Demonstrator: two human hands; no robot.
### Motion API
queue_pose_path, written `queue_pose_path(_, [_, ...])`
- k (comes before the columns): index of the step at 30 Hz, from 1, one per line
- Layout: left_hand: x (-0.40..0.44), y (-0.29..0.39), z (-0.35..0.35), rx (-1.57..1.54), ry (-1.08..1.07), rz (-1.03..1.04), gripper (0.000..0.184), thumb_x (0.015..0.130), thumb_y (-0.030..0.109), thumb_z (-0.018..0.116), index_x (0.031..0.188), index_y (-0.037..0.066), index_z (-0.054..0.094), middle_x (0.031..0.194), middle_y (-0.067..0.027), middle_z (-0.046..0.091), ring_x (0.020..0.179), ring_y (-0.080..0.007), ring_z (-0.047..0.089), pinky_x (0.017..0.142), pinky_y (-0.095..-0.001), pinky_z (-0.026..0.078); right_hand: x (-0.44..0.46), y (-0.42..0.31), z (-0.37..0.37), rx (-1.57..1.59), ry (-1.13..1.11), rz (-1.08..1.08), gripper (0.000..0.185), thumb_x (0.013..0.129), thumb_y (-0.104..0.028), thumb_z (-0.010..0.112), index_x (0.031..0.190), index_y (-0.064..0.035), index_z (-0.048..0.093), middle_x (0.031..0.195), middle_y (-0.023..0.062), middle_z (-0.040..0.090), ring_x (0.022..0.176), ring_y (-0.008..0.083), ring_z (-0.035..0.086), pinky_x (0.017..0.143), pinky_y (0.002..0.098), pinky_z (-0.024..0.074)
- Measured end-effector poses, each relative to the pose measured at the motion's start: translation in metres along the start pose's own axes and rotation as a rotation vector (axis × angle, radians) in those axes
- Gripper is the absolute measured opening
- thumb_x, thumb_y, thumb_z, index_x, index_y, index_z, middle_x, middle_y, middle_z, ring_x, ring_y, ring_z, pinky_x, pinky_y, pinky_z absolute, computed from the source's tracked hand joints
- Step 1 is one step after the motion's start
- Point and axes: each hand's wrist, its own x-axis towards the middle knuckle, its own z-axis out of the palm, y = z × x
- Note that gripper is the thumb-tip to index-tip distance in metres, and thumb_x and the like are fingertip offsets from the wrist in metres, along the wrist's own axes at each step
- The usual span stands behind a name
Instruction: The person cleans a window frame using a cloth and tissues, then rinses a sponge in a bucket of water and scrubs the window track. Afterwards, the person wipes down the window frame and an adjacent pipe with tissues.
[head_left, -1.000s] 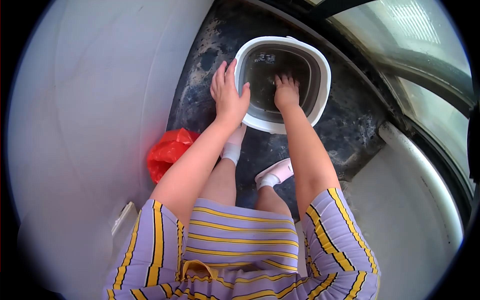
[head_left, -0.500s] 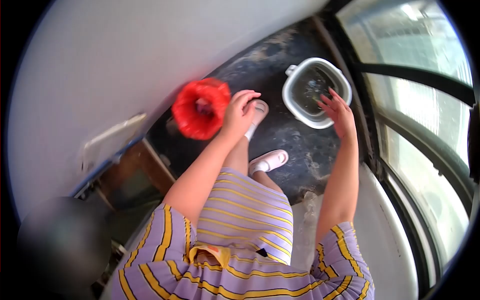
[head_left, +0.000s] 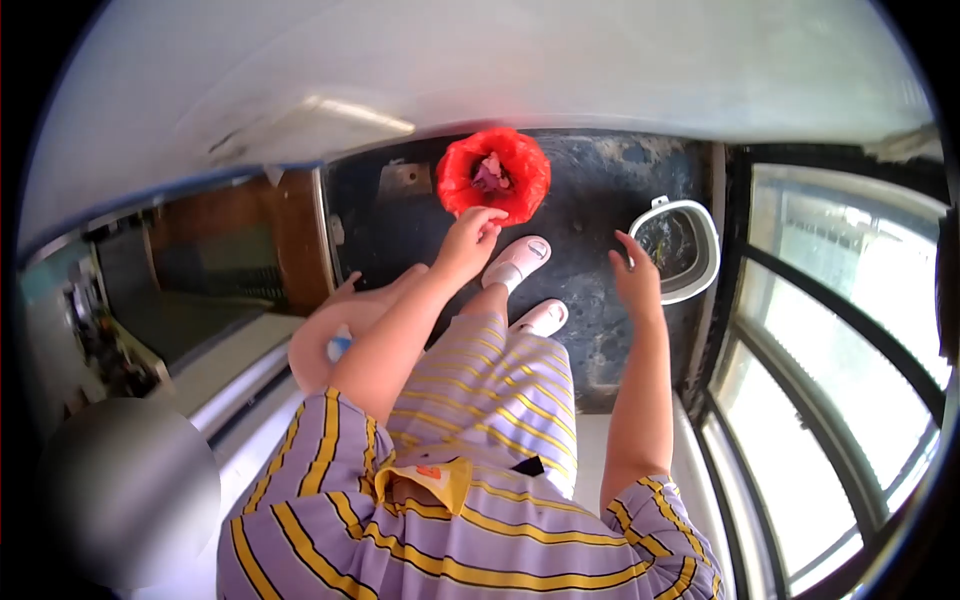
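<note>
A bin lined with a red plastic bag [head_left: 527, 160] stands on the dark floor ahead, with crumpled pinkish scraps [head_left: 491, 172] inside. My left hand [head_left: 470, 245] is at the bag's near rim, its fingers loosely bent and a small gap between thumb and forefinger; nothing shows in it. Whether it touches the rim, I cannot tell. To the right sits a white-rimmed bucket [head_left: 712, 245] holding murky water with bits in it. Beside its left edge, my right hand [head_left: 637, 275] is held with thumb and fingers apart, holding nothing.
My feet in pale pink slippers [head_left: 521, 262] stand between bin and bucket. A pink rounded object, perhaps a stool [head_left: 310, 345], is at my left with a small blue-and-white item on it. Windows [head_left: 800, 380] line the right side; a pale wall [head_left: 600, 70] rises ahead.
My view has turned left, so the bin now sits nearer the middle and the bucket farther right. The right hand has drawn back from over the bucket to its left side.
</note>
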Motion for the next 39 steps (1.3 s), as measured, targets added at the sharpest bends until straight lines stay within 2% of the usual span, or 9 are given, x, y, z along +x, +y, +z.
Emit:
queue_pose_path(7, [-0.108,0.005,-0.097,-0.195,0.324,-0.007,0.025,0.099,0.002,0.066,0.123,0.007,0.070,0.113,-0.0086,0.071,0.099,-0.0180,0.070,0.085,-0.0308,0.057,-0.070,-0.204,0.023,-0.085,-0.264,-0.632,0.035,0.097,-0.014,0.069,0.132,-0.0101,0.069,0.135,0.0204,0.067,0.122,0.0405,0.065,0.101,0.0435,0.0534])
queue_pose_path(13, [-0.246,-0.055,-0.146,-0.187,0.574,-0.231,0.023,0.098,0.008,0.068,0.122,0.008,0.071,0.109,-0.0121,0.074,0.098,-0.0253,0.072,0.086,-0.0348,0.058,-0.134,-0.325,0.070,0.023,-0.680,-0.588,0.035,0.101,-0.011,0.068,0.135,-0.0067,0.067,0.129,0.0124,0.072,0.121,0.0237,0.067,0.102,0.0335,0.0512])
queue_pose_path(18, [-0.347,-0.169,-0.138,-0.281,0.812,-0.514,0.031,0.100,0.013,0.066,0.130,0.005,0.066,0.116,-0.0141,0.075,0.110,-0.0248,0.072,0.095,-0.0357,0.057,-0.139,-0.350,0.163,0.303,-1.113,-0.311,0.041,0.105,-0.012,0.064,0.146,-0.0096,0.060,0.130,0.0060,0.070,0.124,0.0204,0.064,0.108,0.0313,0.0485])
queue_pose_path(19, [-0.361,-0.198,-0.135,-0.323,0.875,-0.544,0.033,0.099,0.013,0.067,0.131,0.004,0.065,0.116,-0.0147,0.074,0.111,-0.0256,0.072,0.096,-0.0369,0.057,-0.131,-0.339,0.190,0.287,-1.132,-0.259,0.048,0.102,-0.012,0.065,0.149,-0.0159,0.058,0.142,0.0108,0.065,0.132,0.0290,0.061,0.115,0.0425,0.0442])
queue_pose_path(22, [-0.399,-0.265,-0.138,-0.204,0.851,-0.890,0.046,0.093,0.021,0.071,0.137,0.010,0.061,0.133,-0.0205,0.067,0.119,-0.0355,0.067,0.101,-0.0478,0.053,-0.120,-0.291,0.269,-0.803,-0.418,-1.090,0.051,0.099,-0.012,0.066,0.149,-0.0194,0.059,0.154,0.0136,0.056,0.145,0.0368,0.049,0.121,0.0529,0.0348])
queue_pose_path(23, [-0.405,-0.289,-0.135,-0.227,0.903,-0.910,0.053,0.092,0.020,0.071,0.142,0.010,0.056,0.141,-0.0227,0.060,0.126,-0.0379,0.062,0.105,-0.0487,0.051,-0.113,-0.279,0.286,-0.878,-0.425,-1.283,0.057,0.093,-0.011,0.070,0.147,-0.0257,0.061,0.161,0.0154,0.047,0.148,0.0399,0.043,0.122,0.0603,0.0270])
queue_pose_path(28, [-0.413,-0.388,-0.133,-0.105,0.923,-1.085,0.086,0.090,0.016,0.072,0.164,0.012,0.027,0.166,-0.0304,0.028,0.151,-0.0479,0.035,0.119,-0.0497,0.040,-0.107,-0.212,0.381,-0.545,-0.754,-0.977,0.048,0.094,-0.011,0.068,0.140,-0.0186,0.063,0.158,0.0188,0.049,0.145,0.0383,0.047,0.119,0.0574,0.0342])
queue_pose_path(34, [-0.408,-0.456,-0.128,-0.439,1.016,-0.951,0.104,0.086,0.013,0.080,0.168,0.008,0.015,0.161,-0.0298,0.038,0.151,-0.0445,0.036,0.123,-0.0450,0.035,-0.137,-0.203,0.448,-0.534,-0.788,-0.993,0.042,0.094,-0.006,0.066,0.135,-0.0130,0.063,0.144,0.0207,0.060,0.125,0.0446,0.061,0.104,0.0496,0.0500])
queue_pose_path(39, [-0.434,-0.417,-0.161,-0.326,1.139,-0.987,0.065,0.085,0.023,0.086,0.140,0.001,0.060,0.127,-0.0193,0.071,0.119,-0.0373,0.068,0.104,-0.0391,0.052,-0.170,-0.247,0.465,-0.535,-0.895,-1.011,0.038,0.096,-0.004,0.066,0.133,-0.0072,0.065,0.133,0.0194,0.066,0.125,0.0413,0.061,0.105,0.0461,0.0494])
